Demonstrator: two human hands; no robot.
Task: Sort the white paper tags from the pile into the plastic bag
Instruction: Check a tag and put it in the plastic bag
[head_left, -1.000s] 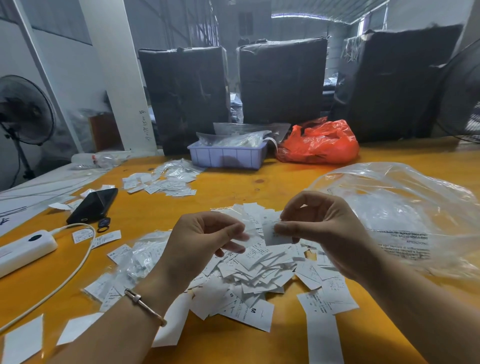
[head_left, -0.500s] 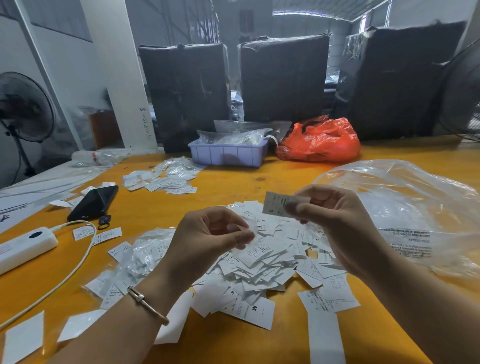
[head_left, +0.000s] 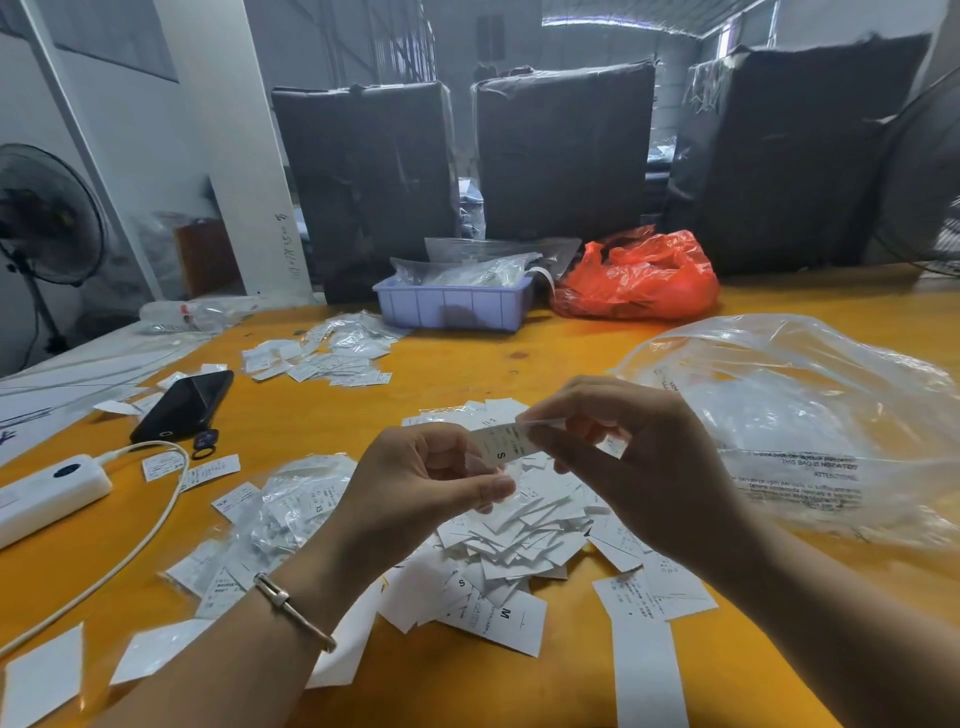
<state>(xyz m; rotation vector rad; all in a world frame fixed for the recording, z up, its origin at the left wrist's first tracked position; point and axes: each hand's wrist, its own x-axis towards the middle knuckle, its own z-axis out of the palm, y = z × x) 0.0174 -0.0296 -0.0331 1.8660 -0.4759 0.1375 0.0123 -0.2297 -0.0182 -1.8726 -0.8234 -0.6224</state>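
Pinching tag marked "S" — right hand

Two hands are in view, the left hand and the right hand, and between them they hold one white tag marked S. The pile of white paper tags on the orange surface holds too many to count. One large clear plastic bag lies at the right. At the far edge stand one lilac tray and one red bag. Three black wrapped bales rise behind. There is one black phone, one white power bank with one cable, and two fans: one at the left, one at the right. One bracelet circles the left wrist.
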